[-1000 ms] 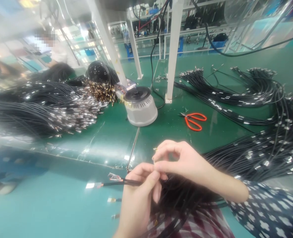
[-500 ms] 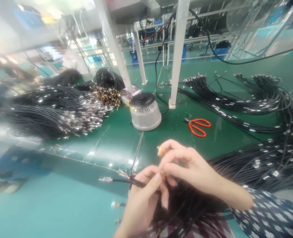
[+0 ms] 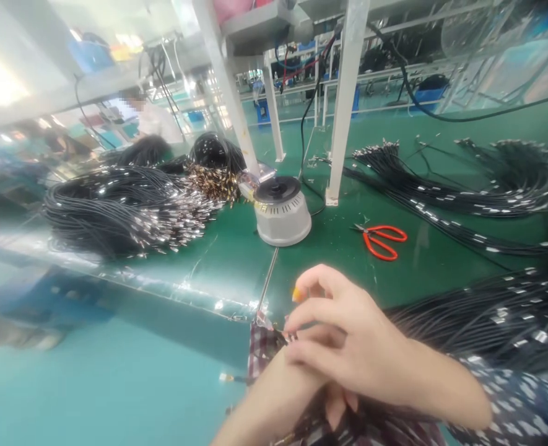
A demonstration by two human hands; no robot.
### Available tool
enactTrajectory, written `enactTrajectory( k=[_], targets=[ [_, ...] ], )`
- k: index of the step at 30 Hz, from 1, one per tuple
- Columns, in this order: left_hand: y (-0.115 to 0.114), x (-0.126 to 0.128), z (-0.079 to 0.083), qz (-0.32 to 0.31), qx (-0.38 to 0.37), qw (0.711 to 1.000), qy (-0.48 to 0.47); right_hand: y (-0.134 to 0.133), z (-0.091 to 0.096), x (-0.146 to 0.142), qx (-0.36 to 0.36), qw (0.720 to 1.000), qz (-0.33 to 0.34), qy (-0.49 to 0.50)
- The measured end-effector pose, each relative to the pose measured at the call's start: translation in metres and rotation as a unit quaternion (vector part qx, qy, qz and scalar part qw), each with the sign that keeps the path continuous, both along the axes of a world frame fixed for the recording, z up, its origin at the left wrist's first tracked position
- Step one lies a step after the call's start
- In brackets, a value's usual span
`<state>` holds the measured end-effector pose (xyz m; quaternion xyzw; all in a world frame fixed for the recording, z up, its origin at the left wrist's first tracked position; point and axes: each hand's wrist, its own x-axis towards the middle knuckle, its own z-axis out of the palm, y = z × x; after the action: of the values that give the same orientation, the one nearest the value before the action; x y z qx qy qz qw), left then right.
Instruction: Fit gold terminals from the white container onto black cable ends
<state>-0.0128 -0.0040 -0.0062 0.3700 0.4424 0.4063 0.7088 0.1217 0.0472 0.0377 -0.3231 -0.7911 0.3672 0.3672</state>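
My right hand (image 3: 343,328) is curled over my left wrist, thumb and fingers bent toward each other. Small shiny bits lie by its fingertips, too blurred to name. Something orange-yellow covers one of its fingertips. My left hand (image 3: 296,378) lies underneath, turned down into the dark cables on my lap; only a few of its fingertips show, and what they touch is hidden. Checked cloth (image 3: 259,347) covers my lap, and one cable's metal plug (image 3: 226,376) sticks out past its left side.
Orange-handled scissors (image 3: 382,240) lie on the green table (image 3: 199,263), right of a grey round device with a black top (image 3: 283,217). Bundled black cables (image 3: 101,210) are heaped left, more cables (image 3: 478,303) right. White posts (image 3: 343,111) rise behind. A person in white (image 3: 157,124) is beyond.
My left hand has turned over and dropped down into the cables, and the cable ends it held at left are gone from there. My right hand has moved slightly down across the left wrist.
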Motion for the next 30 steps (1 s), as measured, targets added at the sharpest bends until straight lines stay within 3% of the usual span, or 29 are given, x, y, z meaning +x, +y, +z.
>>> enactTrajectory(
  k=[3, 7, 10, 15, 19, 25, 30],
  targets=[
    [0.002, 0.000, 0.000, -0.042, -0.052, 0.995, -0.076, 0.003, -0.004, 0.001, -0.081, 0.996, -0.013, 0.021],
    [0.006, -0.002, 0.003, 0.044, -0.070, 0.984, -0.161, 0.012, -0.012, 0.013, -0.238, 0.968, -0.027, 0.078],
    [0.005, -0.003, 0.005, 0.092, -0.066, 0.985, -0.133, 0.019, -0.016, 0.020, -0.307, 0.947, 0.000, 0.093],
    [0.001, -0.006, 0.003, 0.111, 0.003, 0.994, -0.007, 0.024, -0.017, 0.023, -0.322, 0.942, 0.043, 0.082],
    [-0.001, -0.007, 0.001, 0.090, -0.016, 0.996, -0.010, 0.025, -0.020, 0.021, -0.325, 0.940, 0.072, 0.074],
    [0.001, -0.007, 0.003, 0.103, -0.017, 0.995, -0.008, 0.024, -0.027, 0.026, -0.335, 0.925, 0.007, 0.180],
    [0.002, -0.006, 0.004, 0.106, -0.017, 0.994, 0.013, 0.022, -0.024, 0.033, -0.359, 0.914, 0.070, 0.175]
  ],
)
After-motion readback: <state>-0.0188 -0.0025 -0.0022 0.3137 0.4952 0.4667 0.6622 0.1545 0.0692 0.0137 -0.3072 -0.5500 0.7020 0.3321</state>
